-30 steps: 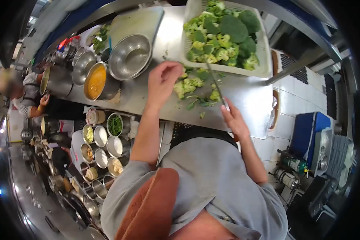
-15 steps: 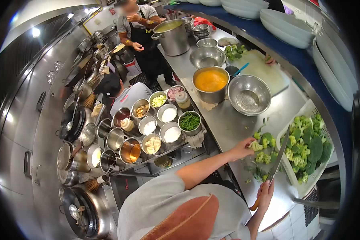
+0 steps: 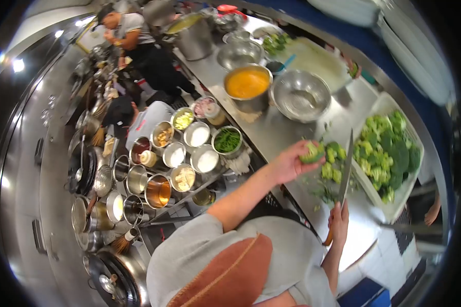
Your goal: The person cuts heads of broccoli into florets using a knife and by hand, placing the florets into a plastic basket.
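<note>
The left hand (image 3: 296, 162) holds a piece of broccoli (image 3: 312, 152) above the worktop (image 3: 271, 137), with the fingers bent around it and the green head turned toward the knife (image 3: 347, 171). The right hand (image 3: 339, 221) is closed around the knife near its handle, and the long blade points away from the body. The blade does not seem to touch the piece in the left hand. Below and beside it, cut florets (image 3: 335, 152) lie on the worktop, between the left hand and the white crate (image 3: 369, 192), which is full of more broccoli (image 3: 381, 148).

I judge that the held piece is light and quite firm in the stalk, but its head is more fragile — the small buds may break off if the fingers press them strongly. The good place to take hold is the thick stalk, or low on the sides where the branches join. The surface could be a little slippery if it is wet; I cannot tell if it is.

The knife should feel stiff and heavier than the broccoli, and its long blade can swing the tip widely with a small turn of the wrist. It is best held by the handle — with the left fingers kept well away from the edge.
</note>
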